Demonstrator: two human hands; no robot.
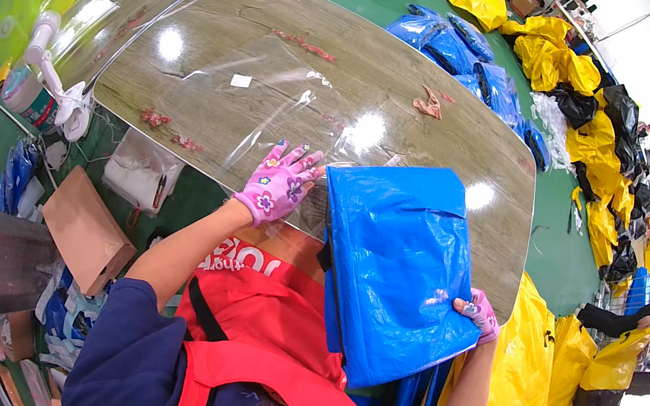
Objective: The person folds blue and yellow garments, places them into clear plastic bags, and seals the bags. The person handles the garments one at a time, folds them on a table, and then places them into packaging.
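Green floor (547,234) workshop, woodgrain table (210,17) up front, goods stacked around it. Far left: white jointed stand (42,40), then cardboard box (87,229) below table level. On the tabletop, clear plastic bag (227,118) lies flat, creased, shiny, white square label (241,81) on it.

Left hand (280,185), pink flower-print glove: palm down on the bag's near part, fingers spread wide, gripping nothing. Thumb tip just beside the left edge of the folded blue bundle (395,272); can't tell if they touch.

Bundle sits right of the left fingers, upper end over the table, lower end out past the near edge, in front of the red apron (263,305). Glossy, wrinkled, roughly rectangular, crease across the upper part, dark strip down the left side.

Right hand (482,316), matching glove: closed on the bundle's lower right edge, one bare digit on the upper face, others hidden. Yellow bundles (606,161) line the right side.
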